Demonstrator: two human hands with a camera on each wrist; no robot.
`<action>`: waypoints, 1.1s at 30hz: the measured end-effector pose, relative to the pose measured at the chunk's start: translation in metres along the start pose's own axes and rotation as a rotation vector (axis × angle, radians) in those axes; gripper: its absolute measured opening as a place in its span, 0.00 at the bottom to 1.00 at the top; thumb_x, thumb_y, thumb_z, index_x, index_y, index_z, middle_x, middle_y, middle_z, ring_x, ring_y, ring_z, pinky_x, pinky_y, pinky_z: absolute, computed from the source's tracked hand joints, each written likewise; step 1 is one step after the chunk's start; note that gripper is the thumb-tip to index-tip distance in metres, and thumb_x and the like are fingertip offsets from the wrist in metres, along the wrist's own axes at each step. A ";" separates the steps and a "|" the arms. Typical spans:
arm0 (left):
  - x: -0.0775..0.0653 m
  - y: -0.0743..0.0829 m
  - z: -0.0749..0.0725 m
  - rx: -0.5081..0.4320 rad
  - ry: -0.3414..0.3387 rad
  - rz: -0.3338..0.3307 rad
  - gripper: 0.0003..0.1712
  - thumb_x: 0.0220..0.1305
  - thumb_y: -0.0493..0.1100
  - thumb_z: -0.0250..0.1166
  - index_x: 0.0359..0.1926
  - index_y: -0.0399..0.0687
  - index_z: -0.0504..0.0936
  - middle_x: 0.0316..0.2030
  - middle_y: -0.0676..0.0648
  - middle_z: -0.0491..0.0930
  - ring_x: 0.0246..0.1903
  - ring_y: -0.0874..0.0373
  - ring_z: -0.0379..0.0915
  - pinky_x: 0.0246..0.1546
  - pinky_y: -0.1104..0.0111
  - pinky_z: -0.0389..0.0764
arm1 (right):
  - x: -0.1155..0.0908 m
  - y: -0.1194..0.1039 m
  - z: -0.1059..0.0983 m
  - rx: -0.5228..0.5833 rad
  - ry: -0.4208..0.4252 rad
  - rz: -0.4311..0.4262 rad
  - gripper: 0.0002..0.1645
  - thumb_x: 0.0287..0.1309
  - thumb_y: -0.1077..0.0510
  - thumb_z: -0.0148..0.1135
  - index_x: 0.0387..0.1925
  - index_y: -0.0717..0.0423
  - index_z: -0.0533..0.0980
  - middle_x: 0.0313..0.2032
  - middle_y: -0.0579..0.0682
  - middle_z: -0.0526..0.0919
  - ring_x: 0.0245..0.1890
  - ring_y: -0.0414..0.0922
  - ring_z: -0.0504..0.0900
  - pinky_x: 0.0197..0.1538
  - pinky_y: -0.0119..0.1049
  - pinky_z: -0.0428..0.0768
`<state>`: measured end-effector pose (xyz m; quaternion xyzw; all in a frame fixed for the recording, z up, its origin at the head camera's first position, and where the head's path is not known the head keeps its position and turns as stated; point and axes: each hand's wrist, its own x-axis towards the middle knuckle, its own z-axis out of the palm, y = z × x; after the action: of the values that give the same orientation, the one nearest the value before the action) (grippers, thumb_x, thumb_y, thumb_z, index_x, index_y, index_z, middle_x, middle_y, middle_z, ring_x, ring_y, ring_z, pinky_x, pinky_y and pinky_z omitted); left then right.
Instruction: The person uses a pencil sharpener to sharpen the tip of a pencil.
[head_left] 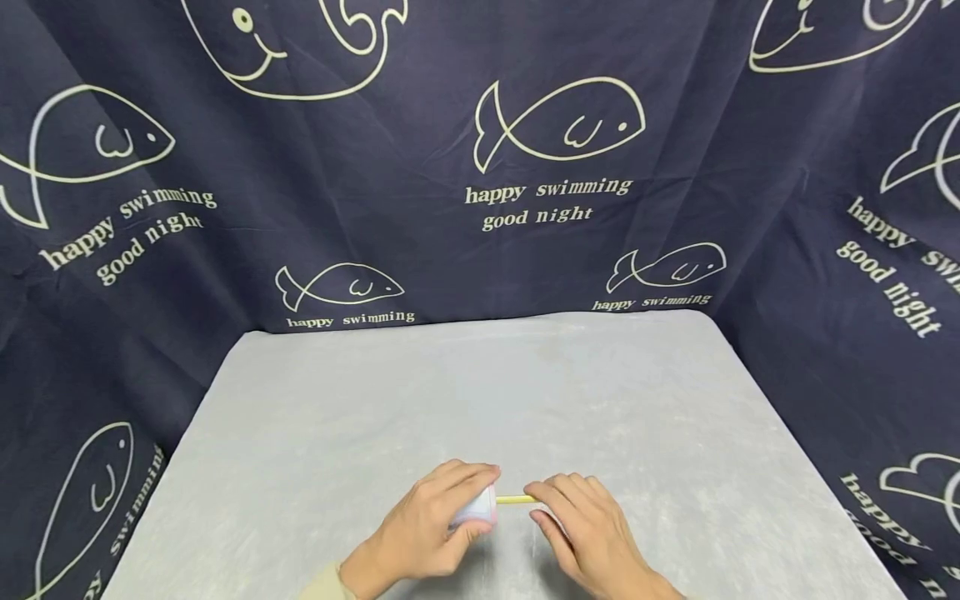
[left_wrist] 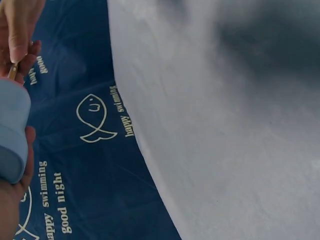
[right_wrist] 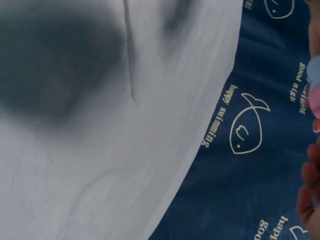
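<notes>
Well short of the table's far edge (head_left: 480, 324), left grip (head_left: 427, 517) holds a blue-pink object (head_left: 474, 507), right grip (head_left: 588, 523) pinches a yellow stick (head_left: 513, 500).

the blue-and-pink object (left_wrist: 12, 125) looks like smooth, softly sheened plastic; the slim yellow stick (head_left: 513, 500) seems smooth, its material unclear; the pale tabletop cover (head_left: 480, 392) is matt cloth, lightly creased, and the navy hanging (head_left: 517, 275) is rippled matt cloth

Curtained-off place, kind of room indeterminable: navy curtains (head_left: 442, 208) printed with fish (head_left: 573, 121) and lettering (head_left: 549, 192) enclose a pale table (head_left: 487, 392) on three sides.
</notes>
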<state>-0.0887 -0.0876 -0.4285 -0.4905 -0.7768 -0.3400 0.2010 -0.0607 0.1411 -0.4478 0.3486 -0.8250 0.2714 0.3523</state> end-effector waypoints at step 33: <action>-0.006 0.004 0.019 0.340 0.003 0.341 0.27 0.76 0.50 0.35 0.50 0.37 0.77 0.45 0.45 0.80 0.37 0.59 0.74 0.40 0.73 0.75 | 0.011 0.004 -0.023 0.781 -0.686 0.827 0.13 0.60 0.51 0.61 0.30 0.56 0.83 0.19 0.42 0.78 0.20 0.29 0.68 0.26 0.25 0.71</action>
<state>-0.0821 -0.0759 -0.4439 -0.5730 -0.7286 -0.1662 0.3365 -0.0600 0.1552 -0.4265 0.1718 -0.7973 0.5370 -0.2155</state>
